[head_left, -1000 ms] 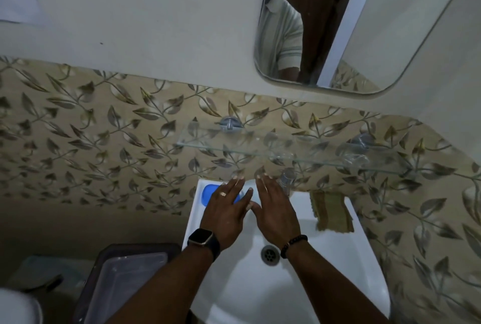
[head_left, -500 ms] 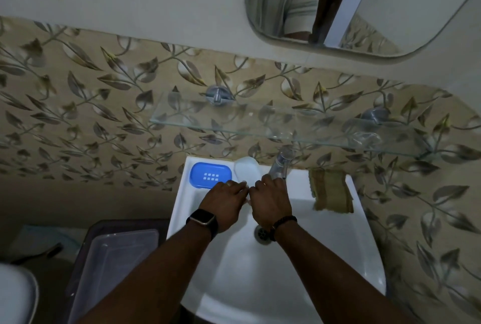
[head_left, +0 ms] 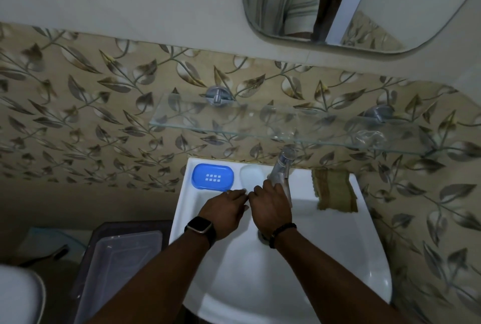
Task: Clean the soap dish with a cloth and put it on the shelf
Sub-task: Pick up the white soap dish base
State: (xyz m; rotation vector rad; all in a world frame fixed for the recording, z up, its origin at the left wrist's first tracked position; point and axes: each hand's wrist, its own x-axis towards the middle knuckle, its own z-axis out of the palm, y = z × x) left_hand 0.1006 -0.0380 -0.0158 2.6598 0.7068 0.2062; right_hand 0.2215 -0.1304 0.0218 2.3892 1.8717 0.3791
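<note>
A blue soap dish [head_left: 213, 176] with a grid of small holes lies on the back left ledge of the white sink [head_left: 338, 250]. A yellowish-brown cloth [head_left: 334, 190] lies on the sink's back right ledge. The glass shelf [head_left: 260, 125] hangs on the wall above the sink. My left hand [head_left: 223, 213], with a watch on the wrist, and my right hand [head_left: 272, 207] hover side by side over the basin below the tap [head_left: 282, 167]. Their fingers are curled and hold nothing. Neither hand touches the dish or the cloth.
A white soap recess [head_left: 251, 175] lies between the dish and the tap. A mirror [head_left: 364, 3] hangs above the shelf. To the left of the sink stand a dark bin with a clear lid [head_left: 117, 258] and a white toilet [head_left: 18, 295].
Both hands drew back from the sink's rear ledge toward the basin and curled their fingers, uncovering the blue soap dish. The camera tilted downward.
</note>
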